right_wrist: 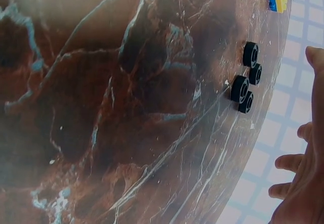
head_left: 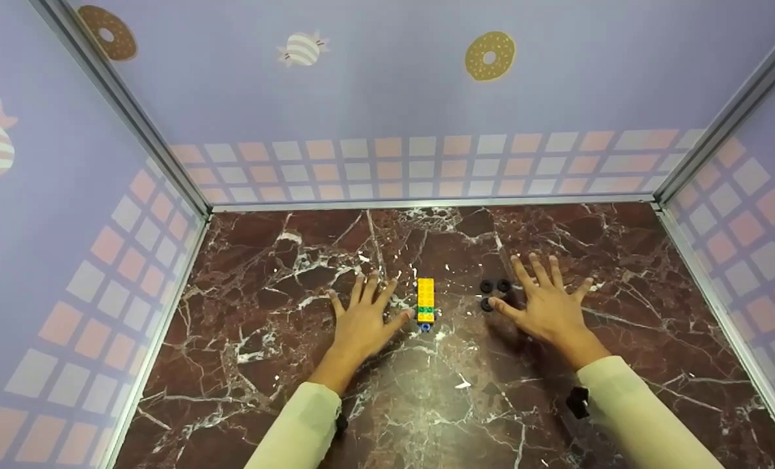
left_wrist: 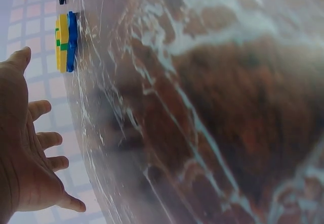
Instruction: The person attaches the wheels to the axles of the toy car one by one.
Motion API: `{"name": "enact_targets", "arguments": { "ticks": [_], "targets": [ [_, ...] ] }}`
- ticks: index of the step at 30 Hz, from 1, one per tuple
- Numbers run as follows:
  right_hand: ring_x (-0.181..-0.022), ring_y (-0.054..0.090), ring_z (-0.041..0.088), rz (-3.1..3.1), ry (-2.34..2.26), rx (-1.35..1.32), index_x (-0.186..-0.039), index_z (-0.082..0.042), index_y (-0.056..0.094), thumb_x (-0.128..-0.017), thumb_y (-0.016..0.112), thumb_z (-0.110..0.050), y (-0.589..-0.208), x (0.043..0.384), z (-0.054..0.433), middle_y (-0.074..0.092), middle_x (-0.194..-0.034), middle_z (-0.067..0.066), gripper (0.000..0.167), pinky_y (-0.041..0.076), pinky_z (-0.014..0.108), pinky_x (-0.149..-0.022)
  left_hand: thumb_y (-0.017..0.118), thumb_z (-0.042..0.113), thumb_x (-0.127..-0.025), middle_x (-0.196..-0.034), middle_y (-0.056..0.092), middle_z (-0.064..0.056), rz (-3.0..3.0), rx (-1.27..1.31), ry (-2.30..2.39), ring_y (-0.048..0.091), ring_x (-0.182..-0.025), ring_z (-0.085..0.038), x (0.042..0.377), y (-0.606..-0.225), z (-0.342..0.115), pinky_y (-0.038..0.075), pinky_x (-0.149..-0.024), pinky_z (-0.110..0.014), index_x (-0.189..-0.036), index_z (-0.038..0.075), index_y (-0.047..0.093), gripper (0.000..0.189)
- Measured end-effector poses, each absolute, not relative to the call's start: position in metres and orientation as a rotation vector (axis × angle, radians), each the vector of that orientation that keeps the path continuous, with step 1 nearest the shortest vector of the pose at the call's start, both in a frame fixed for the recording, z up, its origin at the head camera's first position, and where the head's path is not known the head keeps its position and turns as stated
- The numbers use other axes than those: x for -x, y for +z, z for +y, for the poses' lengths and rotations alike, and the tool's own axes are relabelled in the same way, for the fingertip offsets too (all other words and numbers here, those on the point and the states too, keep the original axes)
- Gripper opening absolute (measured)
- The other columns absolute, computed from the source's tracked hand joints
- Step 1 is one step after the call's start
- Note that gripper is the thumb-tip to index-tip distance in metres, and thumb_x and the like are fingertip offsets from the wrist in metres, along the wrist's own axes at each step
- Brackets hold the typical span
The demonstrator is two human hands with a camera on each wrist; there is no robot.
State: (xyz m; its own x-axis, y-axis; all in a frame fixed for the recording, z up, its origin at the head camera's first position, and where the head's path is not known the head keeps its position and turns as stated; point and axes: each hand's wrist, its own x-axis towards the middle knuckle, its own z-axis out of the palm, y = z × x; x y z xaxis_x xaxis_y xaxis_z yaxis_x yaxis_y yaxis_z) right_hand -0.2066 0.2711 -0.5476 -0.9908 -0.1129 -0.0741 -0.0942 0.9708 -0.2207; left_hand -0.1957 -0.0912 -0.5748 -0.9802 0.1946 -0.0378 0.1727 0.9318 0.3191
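Note:
A long yellow toy-brick piece (head_left: 425, 299) with a green band and a blue base lies near the middle of the table. In the left wrist view, the same brick piece (left_wrist: 65, 42) shows its yellow top and blue underside. My left hand (head_left: 363, 320) is spread just left of it, fingers straight, holding nothing. Several small black wheels (right_wrist: 243, 88) stand grouped to the right of the brick piece. Beside them my right hand (head_left: 550, 309) is spread with straight fingers and holds nothing. Its thumb overlaps the nearest wheels in the head view; contact cannot be told.
The dark red marble-patterned table (head_left: 263, 404) is enclosed by purple walls (head_left: 387, 98) at the back and both sides, with metal edging. A small white scrap (head_left: 463, 385) lies toward the front. Black straps (head_left: 578, 402) show at the sleeves.

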Motion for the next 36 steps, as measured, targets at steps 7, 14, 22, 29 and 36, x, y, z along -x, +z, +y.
{"name": "enact_targets", "arguments": {
  "ticks": [7, 14, 22, 29, 36],
  "targets": [
    [-0.171, -0.005, 0.049, 3.033, -0.358, 0.167, -0.179, -0.031, 0.008, -0.097, 0.042, -0.092, -0.549, 0.205, 0.268, 0.008, -0.187, 0.015, 0.108, -0.017, 0.095, -0.115, 0.041, 0.083, -0.104, -0.185, 0.023, -0.009, 3.010, -0.319, 0.470, 0.017, -0.173, -0.040, 0.195, -0.577, -0.079, 0.006, -0.131, -0.087, -0.171, 0.030, 0.042, 0.085],
    [-0.171, -0.005, 0.050, 3.027, -0.356, 0.162, -0.179, -0.033, 0.006, -0.097, 0.043, -0.092, -0.550, 0.205, 0.268, 0.008, -0.187, 0.015, 0.108, -0.017, 0.095, -0.115, 0.041, 0.085, -0.103, -0.186, 0.021, -0.009, 2.989, -0.350, 0.444, 0.016, -0.173, -0.040, 0.195, -0.579, -0.067, 0.005, -0.132, -0.086, -0.171, 0.029, 0.043, 0.088],
    [-0.171, -0.001, 0.051, 3.021, -0.328, 0.151, -0.179, -0.032, 0.006, -0.095, 0.042, -0.094, -0.553, 0.205, 0.265, 0.010, -0.186, 0.017, 0.110, -0.012, 0.098, -0.115, 0.048, 0.080, -0.104, -0.185, 0.021, -0.010, 2.986, -0.362, 0.463, 0.017, -0.173, -0.039, 0.195, -0.581, -0.054, 0.003, -0.133, -0.085, -0.165, 0.026, 0.052, 0.082],
    [-0.171, 0.001, 0.051, 3.026, -0.327, 0.152, -0.179, -0.032, 0.006, -0.096, 0.042, -0.094, -0.554, 0.205, 0.265, 0.011, -0.186, 0.017, 0.110, -0.011, 0.098, -0.115, 0.050, 0.076, -0.105, -0.184, 0.022, -0.015, 3.007, -0.325, 0.444, 0.017, -0.173, -0.037, 0.200, -0.583, -0.046, 0.004, -0.134, -0.083, -0.163, 0.024, 0.056, 0.078],
    [-0.171, -0.004, 0.051, 3.011, -0.330, 0.153, -0.179, -0.032, 0.005, -0.097, 0.044, -0.092, -0.556, 0.205, 0.264, 0.009, -0.186, 0.017, 0.109, -0.010, 0.099, -0.115, 0.050, 0.075, -0.106, -0.183, 0.024, -0.019, 3.033, -0.295, 0.425, 0.016, -0.173, -0.038, 0.198, -0.583, -0.040, 0.008, -0.134, -0.083, -0.159, 0.021, 0.061, 0.077]
  ]
}}
